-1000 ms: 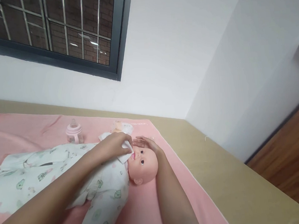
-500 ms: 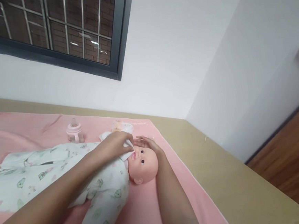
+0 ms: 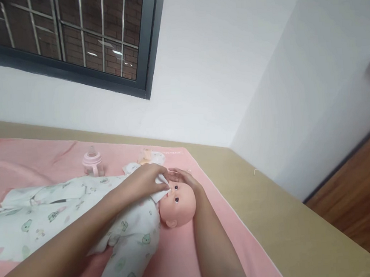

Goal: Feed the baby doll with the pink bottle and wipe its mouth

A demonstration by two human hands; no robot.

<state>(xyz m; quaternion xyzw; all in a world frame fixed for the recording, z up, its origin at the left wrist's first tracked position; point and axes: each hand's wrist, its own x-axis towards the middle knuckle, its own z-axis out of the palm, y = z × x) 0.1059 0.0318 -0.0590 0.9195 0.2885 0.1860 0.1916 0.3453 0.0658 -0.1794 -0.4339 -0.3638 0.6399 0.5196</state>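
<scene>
A baby doll [image 3: 182,205] in a white printed outfit [image 3: 129,241] lies on its back on a pink blanket [image 3: 178,258], its head toward the right. My left hand [image 3: 151,178] reaches over the doll's chest and pinches a white tissue [image 3: 159,194] between thumb and fingers. The tissue rests at the doll's mouth and chin, partly covering the mouth. My right hand [image 3: 186,177] is cupped against the far side and top of the doll's head, fingers stretched out; the doll's head partly hides it.
A pink baby bottle [image 3: 92,162] stands on the blanket behind the doll. A small patterned crumpled item [image 3: 152,157], its kind unclear, lies past my left hand. A wooden tabletop [image 3: 257,209] extends to the right, with a white wall [image 3: 200,90] and a barred window [image 3: 100,38] behind.
My left hand has shifted slightly right and up with the tissue, toward the doll's nose; the tissue now covers more of the mouth. My right hand and the doll have stayed put.
</scene>
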